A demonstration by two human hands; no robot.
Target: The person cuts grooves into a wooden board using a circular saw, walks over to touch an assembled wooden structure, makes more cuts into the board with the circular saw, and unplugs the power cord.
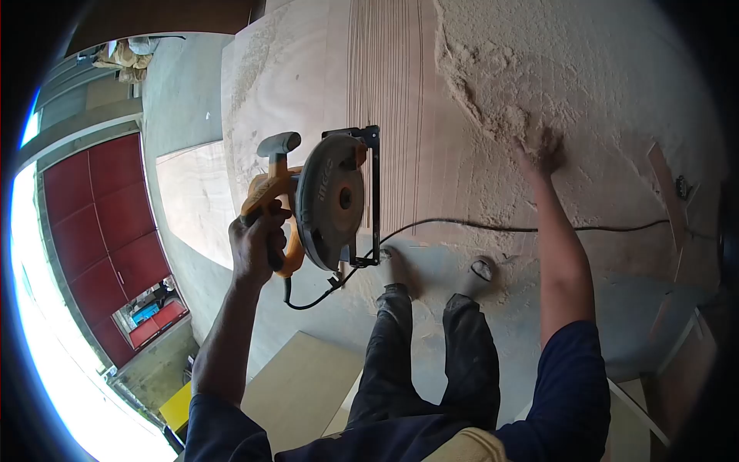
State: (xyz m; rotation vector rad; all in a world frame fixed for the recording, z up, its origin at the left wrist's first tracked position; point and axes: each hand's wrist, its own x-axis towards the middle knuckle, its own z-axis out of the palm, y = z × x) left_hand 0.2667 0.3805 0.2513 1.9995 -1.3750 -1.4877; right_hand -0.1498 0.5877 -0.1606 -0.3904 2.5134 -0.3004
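Observation:
My left hand (264, 240) is wrapped round the rear handle of a yellow and grey circular saw (327, 200). The saw is lifted and turned so its round guard and the edge of its black base plate face right. My right hand (542, 158) is down in a heap of sawdust (500, 115) on the wooden board (300, 77); sawdust covers its fingers, so I cannot tell how they are bent. Many close parallel cuts (385, 100) run along the board to the left of the sawdust.
A black power cord (477, 225) crosses the board's near edge and loops below the saw. My feet (481, 269) stand close to that edge. A flat panel (304, 385) lies at lower left. Thin wood strips (668, 192) lie at right. Red doors (108, 208) are at far left.

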